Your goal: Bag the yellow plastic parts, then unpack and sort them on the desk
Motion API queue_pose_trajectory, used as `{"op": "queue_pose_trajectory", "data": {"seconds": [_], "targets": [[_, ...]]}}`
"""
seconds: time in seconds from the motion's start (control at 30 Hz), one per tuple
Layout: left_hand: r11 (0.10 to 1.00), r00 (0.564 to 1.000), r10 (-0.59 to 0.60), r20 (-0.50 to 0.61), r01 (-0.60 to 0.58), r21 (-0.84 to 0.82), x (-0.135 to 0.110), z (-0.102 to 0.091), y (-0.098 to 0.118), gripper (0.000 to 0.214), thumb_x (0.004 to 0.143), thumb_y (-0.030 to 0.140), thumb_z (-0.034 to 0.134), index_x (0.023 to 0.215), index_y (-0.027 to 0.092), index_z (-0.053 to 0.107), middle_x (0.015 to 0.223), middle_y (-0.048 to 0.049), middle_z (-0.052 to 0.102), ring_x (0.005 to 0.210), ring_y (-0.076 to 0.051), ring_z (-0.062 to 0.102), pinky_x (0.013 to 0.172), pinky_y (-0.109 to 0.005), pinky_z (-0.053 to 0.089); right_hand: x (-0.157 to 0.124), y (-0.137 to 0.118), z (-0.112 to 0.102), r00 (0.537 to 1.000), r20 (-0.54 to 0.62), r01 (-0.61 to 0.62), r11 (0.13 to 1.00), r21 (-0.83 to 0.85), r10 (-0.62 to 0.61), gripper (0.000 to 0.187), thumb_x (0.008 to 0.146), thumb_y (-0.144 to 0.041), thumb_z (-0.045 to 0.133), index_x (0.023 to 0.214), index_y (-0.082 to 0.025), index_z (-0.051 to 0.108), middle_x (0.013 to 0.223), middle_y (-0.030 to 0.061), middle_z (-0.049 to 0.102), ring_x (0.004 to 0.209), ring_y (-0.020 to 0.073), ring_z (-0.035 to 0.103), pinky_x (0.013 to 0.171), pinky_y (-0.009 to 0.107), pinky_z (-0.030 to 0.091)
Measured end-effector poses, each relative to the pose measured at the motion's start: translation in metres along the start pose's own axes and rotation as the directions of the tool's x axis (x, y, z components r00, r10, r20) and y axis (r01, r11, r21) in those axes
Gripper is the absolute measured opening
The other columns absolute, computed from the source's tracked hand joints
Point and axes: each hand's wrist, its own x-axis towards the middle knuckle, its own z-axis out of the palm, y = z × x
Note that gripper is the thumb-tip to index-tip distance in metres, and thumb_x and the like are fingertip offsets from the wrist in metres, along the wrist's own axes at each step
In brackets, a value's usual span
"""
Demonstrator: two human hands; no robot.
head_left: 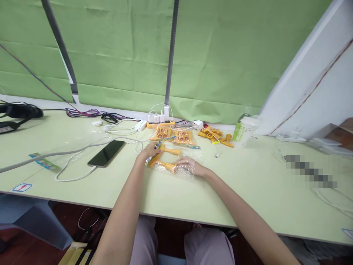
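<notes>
A crinkled clear plastic bag point(185, 174) with a colourful printed header lies on the table in front of me, with yellow-orange plastic pieces in or under it. One flared orange piece point(168, 166) shows through the film; a second orange piece point(173, 151) lies just beyond it. My left hand point(151, 151) is closed on the bag's printed end. At the opposite end, my right hand point(191, 165) has its bent fingers on the clear film; shiny plastic partly covers the fingertips, and I cannot tell whether they are inside the bag.
Behind the hands lie two packs of orange pieces point(183, 137) and a loose orange pile point(212, 134). A power strip point(160, 124) with chargers stands against the green curtain. To the left is a charging phone point(107, 154) among cables; a paper cup point(245, 130) stands right.
</notes>
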Motion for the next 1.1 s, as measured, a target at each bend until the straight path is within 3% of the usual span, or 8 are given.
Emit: {"op": "queue_pose_trajectory", "data": {"seconds": [0.13, 0.2, 0.3, 0.4, 0.53, 0.83, 1.03, 1.1], "targets": [[1.000, 1.000, 0.001, 0.001, -0.001, 0.001, 0.001, 0.001, -0.002, 0.045, 0.070, 0.040, 0.063, 0.110, 0.018, 0.058, 0.106, -0.0082, 0.065, 0.096, -0.023, 0.061, 0.082, -0.029, 0.048, -0.012, 0.005, -0.042, 0.983, 0.017, -0.181, 0.983, 0.024, 0.180, 0.031, 0.083, -0.032, 0.047, 0.097, -0.018, 0.071, 0.103, 0.0077, 0.069, 0.095, 0.0202, 0.062, 0.087, 0.035, 0.047], [1.000, 1.000, -0.005, 0.001, 0.005, -0.025, 0.002, 0.002, -0.003, 0.047, 0.070, 0.041, 0.063, 0.110, 0.018, 0.058, 0.103, -0.0080, 0.066, 0.094, -0.023, 0.062, 0.081, -0.029, 0.048, -0.026, 0.020, -0.077, 0.946, -0.127, -0.308, 0.949, -0.062, 0.299, 0.032, 0.082, -0.026, 0.044, 0.095, -0.016, 0.071, 0.100, 0.0081, 0.070, 0.089, 0.0197, 0.062, 0.084, 0.036, 0.049], [0.998, 1.000, -0.009, -0.015, 0.008, -0.064, 0.003, 0.003, -0.002, 0.048, 0.066, 0.040, 0.065, 0.108, 0.017, 0.059, 0.093, -0.0060, 0.066, 0.089, -0.022, 0.062, 0.078, -0.029, 0.049, -0.054, 0.054, -0.127, 0.648, -0.654, -0.673, 0.697, -0.249, 0.391, 0.038, 0.082, -0.019, 0.040, 0.112, -0.020, 0.064, 0.115, 0.0081, 0.064, 0.102, 0.0215, 0.058, 0.091, 0.039, 0.046], [0.997, 1.000, 0.009, -0.013, -0.010, -0.082, 0.002, 0.003, -0.001, 0.046, 0.065, 0.041, 0.065, 0.104, 0.017, 0.061, 0.088, -0.0052, 0.066, 0.084, -0.022, 0.062, 0.074, -0.028, 0.049, -0.080, 0.088, -0.154, 0.492, -0.775, -0.826, 0.494, -0.272, 0.396, 0.047, 0.084, -0.024, 0.044, 0.131, -0.022, 0.048, 0.140, 0.0121, 0.044, 0.127, 0.0315, 0.039, 0.099, 0.055, 0.035], [0.995, 0.999, 0.037, -0.014, -0.038, -0.090, 0.002, 0.005, -0.003, 0.047, 0.065, 0.045, 0.063, 0.102, 0.017, 0.061, 0.088, -0.0047, 0.065, 0.081, -0.022, 0.062, 0.069, -0.028, 0.049, -0.091, 0.122, -0.155, 0.497, -0.675, -0.866, 0.353, -0.353, 0.545, 0.040, 0.090, -0.038, 0.038, 0.127, -0.029, 0.050, 0.146, 0.0077, 0.036, 0.135, 0.0313, 0.027, 0.099, 0.060, 0.029], [0.994, 0.999, 0.025, -0.020, -0.027, -0.105, 0.007, 0.005, -0.006, 0.048, 0.062, 0.048, 0.064, 0.102, 0.019, 0.062, 0.082, -0.0034, 0.065, 0.081, -0.023, 0.062, 0.068, -0.027, 0.048, -0.108, 0.124, -0.142, 0.589, -0.738, -0.807, 0.275, -0.522, 0.329, 0.023, 0.089, -0.034, 0.039, 0.088, -0.020, 0.056, 0.104, 0.0097, 0.064, 0.107, 0.0262, 0.052, 0.102, 0.061, 0.019], [0.993, 1.000, -0.009, -0.025, 0.006, -0.115, 0.006, 0.006, -0.006, 0.046, 0.064, 0.045, 0.064, 0.102, 0.019, 0.062, 0.086, -0.0037, 0.065, 0.082, -0.022, 0.063, 0.067, -0.027, 0.048, -0.149, 0.107, -0.159, 0.553, -0.693, -0.833, 0.327, -0.446, 0.463, 0.038, 0.082, -0.015, 0.036, 0.111, -0.028, 0.057, 0.111, 0.0046, 0.066, 0.113, 0.0261, 0.050, 0.101, 0.066, 0.012], [0.995, 1.000, -0.003, -0.024, 0.001, -0.098, 0.005, 0.006, -0.004, 0.045, 0.064, 0.044, 0.064, 0.102, 0.020, 0.062, 0.085, -0.0031, 0.066, 0.083, -0.022, 0.062, 0.070, -0.027, 0.048, -0.156, 0.103, -0.160, 0.481, -0.741, -0.877, 0.270, -0.398, 0.469, 0.041, 0.083, -0.015, 0.032, 0.107, -0.027, 0.063, 0.114, 0.0072, 0.065, 0.113, 0.0286, 0.049, 0.100, 0.069, 0.009]]}}
